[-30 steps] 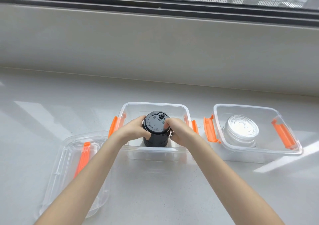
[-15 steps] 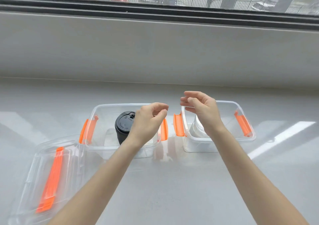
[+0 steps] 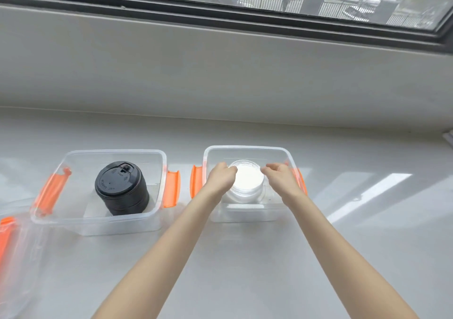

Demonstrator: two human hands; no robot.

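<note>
The black lids [image 3: 121, 187] already sit in the left box [image 3: 98, 225]. Left hand [image 3: 221, 177] and right hand [image 3: 279, 177] curl beside the clear lids [image 3: 246, 184] in the right box [image 3: 245, 148], midway along the counter [image 3: 245, 282]; I cannot tell if they grip. Handling those seems left. A box cover [image 3: 19, 257] is cut off at the counter's left edge

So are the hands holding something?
Cannot tell for sure: the left hand and right hand curl at opposite sides of the clear lids, by the top rim.
</note>
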